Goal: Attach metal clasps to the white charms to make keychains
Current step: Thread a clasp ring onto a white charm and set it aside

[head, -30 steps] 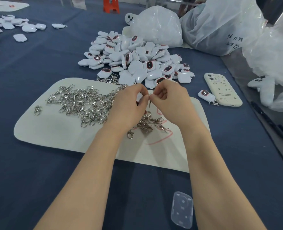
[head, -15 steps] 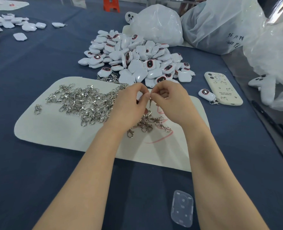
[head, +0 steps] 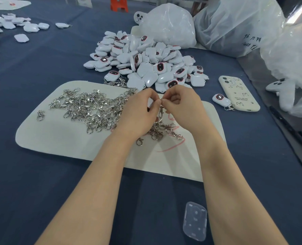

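My left hand [head: 139, 112] and my right hand [head: 183, 106] meet fingertip to fingertip above a white mat [head: 58, 138]. A white charm is mostly hidden inside my left hand's curled fingers. My right hand pinches the ring of a metal clasp [head: 160, 112], which dangles between the two hands. Loose metal clasps [head: 86, 106] lie heaped on the mat to the left, with a smaller clump [head: 162, 131] under my hands. A big pile of white charms [head: 146, 61] with dark pink-rimmed faces lies just beyond the mat.
One charm with a clasp attached [head: 221, 100] lies beside a cream phone [head: 238, 93] at the right. Large plastic bags [head: 235, 27] fill the back right. More charms [head: 8, 25] lie scattered at the far left. A clear plastic piece [head: 194, 221] sits near me on the blue cloth.
Both hands have stayed together over the mat with only small finger movements; the clasp now hangs more plainly between them.
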`<action>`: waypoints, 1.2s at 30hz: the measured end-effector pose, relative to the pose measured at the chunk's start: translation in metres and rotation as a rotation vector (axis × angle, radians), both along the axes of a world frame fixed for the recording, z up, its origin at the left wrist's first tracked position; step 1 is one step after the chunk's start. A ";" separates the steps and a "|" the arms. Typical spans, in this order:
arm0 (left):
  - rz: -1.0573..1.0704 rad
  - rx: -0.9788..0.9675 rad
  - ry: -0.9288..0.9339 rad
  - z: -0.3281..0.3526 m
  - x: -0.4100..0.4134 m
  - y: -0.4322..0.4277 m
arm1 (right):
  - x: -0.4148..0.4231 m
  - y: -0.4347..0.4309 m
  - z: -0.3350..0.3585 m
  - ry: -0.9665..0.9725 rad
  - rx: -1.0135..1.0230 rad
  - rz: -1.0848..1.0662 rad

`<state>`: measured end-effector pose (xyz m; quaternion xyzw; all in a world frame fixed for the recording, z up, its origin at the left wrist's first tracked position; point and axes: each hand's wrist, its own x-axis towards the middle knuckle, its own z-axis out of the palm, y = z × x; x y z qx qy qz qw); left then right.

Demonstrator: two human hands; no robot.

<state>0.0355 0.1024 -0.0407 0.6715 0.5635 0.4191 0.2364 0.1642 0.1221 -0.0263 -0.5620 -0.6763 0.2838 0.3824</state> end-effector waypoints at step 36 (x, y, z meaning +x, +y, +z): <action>-0.120 -0.390 -0.556 0.008 -0.014 -0.004 | 0.002 -0.006 -0.003 0.137 0.080 0.161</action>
